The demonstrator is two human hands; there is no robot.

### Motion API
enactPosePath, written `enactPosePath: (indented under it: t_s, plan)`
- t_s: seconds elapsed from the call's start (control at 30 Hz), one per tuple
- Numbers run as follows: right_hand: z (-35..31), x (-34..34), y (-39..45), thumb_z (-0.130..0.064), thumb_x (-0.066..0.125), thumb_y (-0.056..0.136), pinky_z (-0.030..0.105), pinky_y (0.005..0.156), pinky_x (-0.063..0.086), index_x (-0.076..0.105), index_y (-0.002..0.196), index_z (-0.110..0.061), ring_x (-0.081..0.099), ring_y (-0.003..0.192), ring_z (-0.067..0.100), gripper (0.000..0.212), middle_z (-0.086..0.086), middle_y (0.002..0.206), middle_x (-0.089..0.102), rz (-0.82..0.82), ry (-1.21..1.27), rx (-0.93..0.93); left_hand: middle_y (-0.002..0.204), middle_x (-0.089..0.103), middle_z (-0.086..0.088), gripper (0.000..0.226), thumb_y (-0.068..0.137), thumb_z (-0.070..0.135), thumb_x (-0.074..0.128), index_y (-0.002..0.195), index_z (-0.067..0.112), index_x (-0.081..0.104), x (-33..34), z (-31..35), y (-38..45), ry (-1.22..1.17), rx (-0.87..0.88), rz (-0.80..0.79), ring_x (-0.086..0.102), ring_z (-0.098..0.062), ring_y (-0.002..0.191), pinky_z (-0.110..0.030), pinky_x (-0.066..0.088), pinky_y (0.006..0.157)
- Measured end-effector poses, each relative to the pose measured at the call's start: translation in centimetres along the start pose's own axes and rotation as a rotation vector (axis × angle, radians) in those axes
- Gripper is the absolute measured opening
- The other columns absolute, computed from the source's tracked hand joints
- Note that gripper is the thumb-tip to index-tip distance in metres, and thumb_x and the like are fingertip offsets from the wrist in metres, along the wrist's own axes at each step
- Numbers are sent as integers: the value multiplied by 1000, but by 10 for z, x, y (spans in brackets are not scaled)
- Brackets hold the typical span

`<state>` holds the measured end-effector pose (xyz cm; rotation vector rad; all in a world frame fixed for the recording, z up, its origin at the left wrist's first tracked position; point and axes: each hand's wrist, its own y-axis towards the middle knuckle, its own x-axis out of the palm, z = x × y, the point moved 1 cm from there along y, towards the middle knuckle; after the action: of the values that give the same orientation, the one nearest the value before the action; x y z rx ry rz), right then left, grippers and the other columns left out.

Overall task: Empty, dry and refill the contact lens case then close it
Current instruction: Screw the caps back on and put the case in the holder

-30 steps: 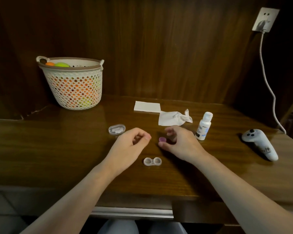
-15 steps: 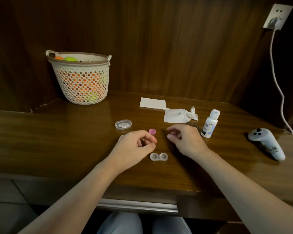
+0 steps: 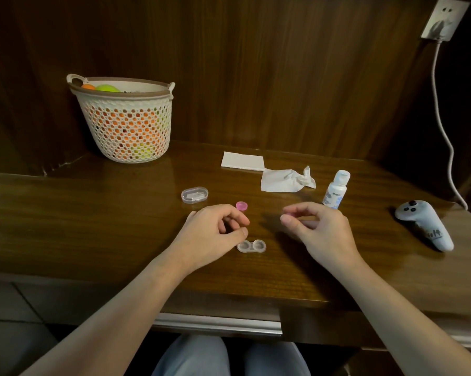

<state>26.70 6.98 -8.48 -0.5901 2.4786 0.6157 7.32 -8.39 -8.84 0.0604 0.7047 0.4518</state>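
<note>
Landmark: the contact lens case [image 3: 251,246], which lies flat on the wooden counter [image 3: 93,226] near its front edge, both wells uncovered. Whether the wells hold liquid cannot be told.

Left hand [image 3: 212,237]: rests on the counter just left of the case, fingers curled loosely inward toward the thumb. The thumb tip sits just above the case's left well; no object is visible in the grasp.

Right hand [image 3: 321,229]: raised slightly, right of the case and a little beyond it. Thumb and forefinger are brought close together as in a pinch; a faint pink sliver shows at the fingertips, but whether they hold a cap cannot be told.

Pink cap [image 3: 241,205]: lies on the counter beyond the case, just past the left hand's knuckles, apart from the case.

Clear oval container [image 3: 195,194]: beyond the case and to its left.

Small white bottle [image 3: 335,191]: upright, cap on, beyond the case and to its right, behind the right hand.

Crumpled tissue [image 3: 286,180]: beyond the case, slightly right. Folded tissue [image 3: 242,161]: farther back, touching the crumpled one.

White controller [image 3: 424,223]: far right of the case.

Basket [image 3: 125,120]: farthest back, left of the case, against the wooden wall.
</note>
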Motion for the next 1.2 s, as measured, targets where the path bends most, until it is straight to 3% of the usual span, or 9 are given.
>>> enactPosePath:
  t_s: [0.17, 0.4, 0.5, 0.6, 0.8, 0.93, 1.2]
  plan:
    - [0, -1, -4, -35, 84, 89, 32, 89, 62, 76, 103, -40, 72, 101, 5, 17, -17, 105, 76, -17, -2, -9, 95, 71, 17, 14, 95, 37, 75, 109, 36, 74, -1, 5, -1, 78, 19, -1, 66, -9, 90, -59, 51, 104]
    - [12, -5, -5, -29, 92, 81, 7, 62, 53, 73, 91, -35, 73, 87, -7, 23, -15, 94, 76, -81, -24, 53, 93, 71, 17, 13, 96, 34, 74, 109, 36, 74, -1, 4, -1, 78, 10, 7, 66, -9, 88, -58, 51, 104]
    - [15, -7, -6, -31, 93, 80, 11, 70, 54, 76, 83, -33, 71, 92, -5, 18, -17, 93, 76, -84, -68, 29, 94, 71, 17, 13, 95, 36, 75, 109, 37, 74, 0, 4, -1, 88, 22, -2, 66, -8, 91, -57, 52, 102]
    - [15, -11, -9, -36, 92, 80, 10, 72, 44, 76, 77, -38, 67, 91, -8, 16, -26, 91, 74, -93, -171, -19, 94, 71, 17, 14, 95, 36, 75, 109, 37, 74, 0, 3, -1, 87, 28, 7, 66, -8, 90, -56, 52, 102]
    - [10, -20, -4, -35, 88, 86, 11, 68, 43, 77, 82, -40, 66, 92, -4, 13, -25, 91, 73, -236, -255, 14, 95, 71, 17, 14, 96, 34, 74, 109, 37, 74, 1, 1, 1, 84, 18, 4, 66, -9, 92, -56, 51, 104]
    - [3, -22, -3, -33, 87, 87, 9, 63, 50, 75, 95, -44, 68, 86, -4, 19, -21, 90, 73, -243, -329, -61, 95, 71, 17, 14, 96, 34, 75, 109, 36, 74, 1, 1, 0, 88, 24, -3, 65, -9, 93, -56, 50, 104]
    - [-1, -25, -2, -35, 86, 88, 12, 68, 53, 66, 89, -49, 67, 88, -3, 24, -23, 90, 70, -277, -406, -148, 102, 66, 23, 26, 90, 57, 69, 109, 40, 73, 0, -1, 2, 155, 56, -40, 54, -3, 105, -46, 37, 108]
